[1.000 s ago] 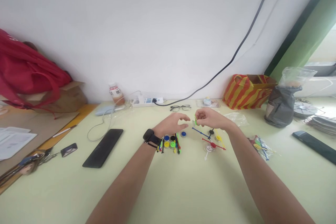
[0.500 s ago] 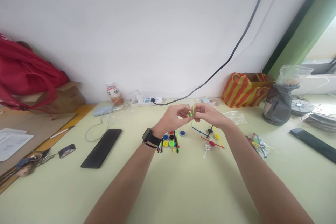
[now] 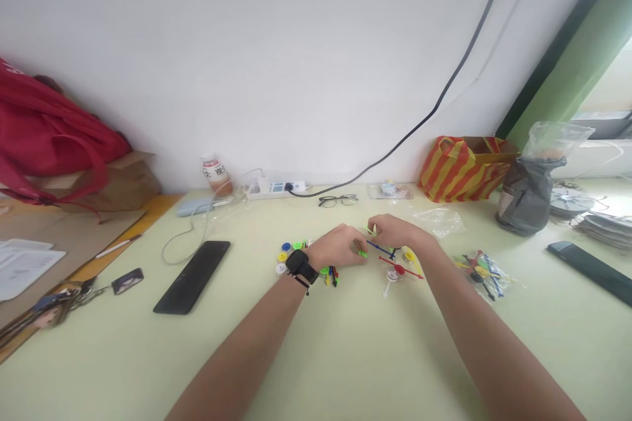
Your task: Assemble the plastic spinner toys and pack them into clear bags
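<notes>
My left hand [image 3: 342, 247], with a black watch on its wrist, is low over the table with fingers curled. A small bright green plastic piece [image 3: 363, 254] shows at its fingertips. To its right, my right hand [image 3: 394, 231] pinches a thin green arrow [image 3: 369, 231], mostly hidden by the fingers. Just below that hand lie a blue arrow [image 3: 379, 248], a red arrow [image 3: 412, 271] on a clear round base, a white arrow [image 3: 386, 288] and a yellow disc [image 3: 409, 256]. Coloured discs [image 3: 282, 256] and several arrows [image 3: 334, 277] lie around my left wrist, partly covered.
Eyeglasses [image 3: 338, 200] and a power strip [image 3: 275, 189] are by the wall. A black slab [image 3: 192, 276] lies left, near a bottle [image 3: 216, 175]. On the right are a plastic bag of arrows [image 3: 484, 274], a striped bag [image 3: 457, 171] and a dark phone-like slab [image 3: 590, 271].
My hands were together, raised around a green arrow; they have separated and come down. The eyeglasses behind them and more discs at the left now show.
</notes>
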Motion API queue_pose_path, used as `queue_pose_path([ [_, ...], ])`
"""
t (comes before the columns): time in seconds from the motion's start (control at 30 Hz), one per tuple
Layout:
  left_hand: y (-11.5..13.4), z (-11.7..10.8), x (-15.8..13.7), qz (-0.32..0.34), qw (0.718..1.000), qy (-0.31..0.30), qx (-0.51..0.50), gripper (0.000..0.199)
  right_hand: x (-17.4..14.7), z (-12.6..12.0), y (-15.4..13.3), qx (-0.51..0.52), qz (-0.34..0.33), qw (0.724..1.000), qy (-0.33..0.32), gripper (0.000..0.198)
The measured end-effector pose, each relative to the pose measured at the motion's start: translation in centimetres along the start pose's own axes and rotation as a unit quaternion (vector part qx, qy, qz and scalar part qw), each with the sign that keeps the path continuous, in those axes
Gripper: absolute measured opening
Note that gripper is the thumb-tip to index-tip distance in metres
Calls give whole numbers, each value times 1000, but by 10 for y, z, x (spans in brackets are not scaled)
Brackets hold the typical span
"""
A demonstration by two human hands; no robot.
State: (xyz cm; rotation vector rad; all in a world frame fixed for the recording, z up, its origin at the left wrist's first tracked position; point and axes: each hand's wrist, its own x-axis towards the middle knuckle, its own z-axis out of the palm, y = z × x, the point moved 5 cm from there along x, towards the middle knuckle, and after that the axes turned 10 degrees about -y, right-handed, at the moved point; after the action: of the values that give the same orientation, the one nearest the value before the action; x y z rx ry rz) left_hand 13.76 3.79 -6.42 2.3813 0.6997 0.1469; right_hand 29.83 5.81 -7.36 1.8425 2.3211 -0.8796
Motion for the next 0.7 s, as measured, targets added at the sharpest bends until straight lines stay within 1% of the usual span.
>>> queue_pose_path([
  [0.1, -5, -3, -2, -16, 1000, -1, 24, 13, 1, 3, 5, -4, 21, 1000, -22, 19],
  [0.23, -9, -10, -7, -22, 999, 5, 32, 14, 1, 3, 3, 12, 18, 999, -45, 19],
  [0.33, -9, -13, -7, -20, 999, 9, 28, 14, -1, 8, -1, 39, 20, 997, -67, 24],
  [0.47, -9, -13, -6, -16, 999, 14, 30, 13, -6, 12, -9, 86, 19, 992, -91, 18],
  [0.57, -9, -15, -7, -16, 999, 19, 32, 14, -14, 4, -12, 97, 14, 991, -88, 18],
  [0.63, -9, -17, -8, -18, 999, 25, 29, 15, -20, -4, -15, 80, -7, 993, -83, 24],
  [0.7, -9, -20, -9, -24, 999, 33, 25, 16, -28, -10, -16, 50, -30, 994, -92, 29],
])
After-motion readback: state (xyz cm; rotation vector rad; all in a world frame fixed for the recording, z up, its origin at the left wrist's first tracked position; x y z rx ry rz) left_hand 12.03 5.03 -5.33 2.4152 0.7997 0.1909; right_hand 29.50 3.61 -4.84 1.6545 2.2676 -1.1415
